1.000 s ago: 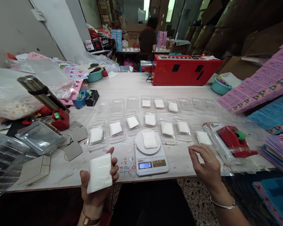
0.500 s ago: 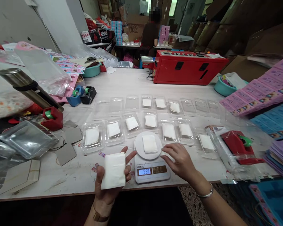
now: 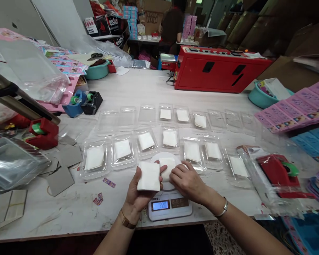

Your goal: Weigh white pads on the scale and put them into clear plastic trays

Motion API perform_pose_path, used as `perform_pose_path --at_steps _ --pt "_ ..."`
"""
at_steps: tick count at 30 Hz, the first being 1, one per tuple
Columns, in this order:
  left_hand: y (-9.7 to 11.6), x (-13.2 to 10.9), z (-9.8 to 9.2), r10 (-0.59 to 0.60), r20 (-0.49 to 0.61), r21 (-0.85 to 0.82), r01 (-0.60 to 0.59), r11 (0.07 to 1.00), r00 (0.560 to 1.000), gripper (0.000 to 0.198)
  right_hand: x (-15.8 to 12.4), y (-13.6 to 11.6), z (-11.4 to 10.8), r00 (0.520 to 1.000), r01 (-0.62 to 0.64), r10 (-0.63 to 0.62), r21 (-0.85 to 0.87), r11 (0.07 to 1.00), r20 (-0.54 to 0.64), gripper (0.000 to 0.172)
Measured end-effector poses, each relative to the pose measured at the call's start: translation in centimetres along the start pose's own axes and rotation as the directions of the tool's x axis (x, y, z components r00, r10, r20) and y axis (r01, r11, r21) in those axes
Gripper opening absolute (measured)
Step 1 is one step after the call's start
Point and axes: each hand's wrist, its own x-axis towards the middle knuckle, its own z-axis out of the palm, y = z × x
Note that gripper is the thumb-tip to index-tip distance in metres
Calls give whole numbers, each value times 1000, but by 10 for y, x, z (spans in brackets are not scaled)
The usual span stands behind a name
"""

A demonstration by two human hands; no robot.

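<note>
My left hand (image 3: pixel 136 199) holds a small stack of white square sheets (image 3: pixel 149 176), thumb on its left edge and fingers behind it, just in front of the scale's round pan. On the white digital kitchen scale (image 3: pixel 170 215), whose lit display seems to read 22.0, lies another white square stack (image 3: pixel 167 163). My right hand (image 3: pixel 188 182) reaches over the pan, its curled fingers closed at the right edge of that stack; the fingertips are partly hidden. Behind the scale, clear plastic blister shells (image 3: pixel 122 163) stand in two rows, several with white squares (image 3: pixel 169 138) inside.
Red tape dispensers (image 3: pixel 44 132) flank the work area, with grey card pieces (image 3: pixel 60 180) at left. A red machine (image 3: pixel 218 69) stands at the back. Pink boxes (image 3: pixel 295 102) and a teal basin (image 3: pixel 266 97) are at right. A person (image 3: pixel 172 24) sits in the background.
My left hand has moved right, bringing its stack up to the pan. My right hand has moved left from beside the pan onto the edge of the stack there. The view has shifted slightly.
</note>
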Motion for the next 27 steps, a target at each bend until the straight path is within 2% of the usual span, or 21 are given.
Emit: perform_pose_path --at_steps 4,8,10,13,15,17,20,23,27 --pt "1 1 0 -5 -32 -29 4 1000 999 103 3 2 -2 999 53 -53 -57 997 14 23" --pt "3 2 2 -7 -37 -43 5 999 999 99 7 1 -6 987 104 -90 -99 990 133 22" --pt "3 3 2 6 -33 -36 -7 999 999 97 9 2 -9 982 102 -90 -65 993 166 18" --pt "2 4 1 16 -28 -31 -16 999 999 98 12 8 -14 992 15 -22 51 999 127 21" --pt "1 4 0 9 -23 -29 -10 1000 1000 99 12 14 -17 991 -118 110 117 986 70 22" --pt "0 3 0 7 -21 -24 -7 1000 1000 98 9 19 -18 954 -300 300 144 943 26 21" --pt "-1 1 0 15 -8 -15 -15 1000 1000 95 2 20 -15 848 -526 530 145 838 18 25" --pt "-1 1 2 11 9 -8 -11 1000 1000 93 -3 12 -8 762 -644 647 139 752 33 28" --pt "-2 4 2 -12 -15 -8 12 1000 1000 91 0 -2 -1 688 -723 720 174 668 90 23"
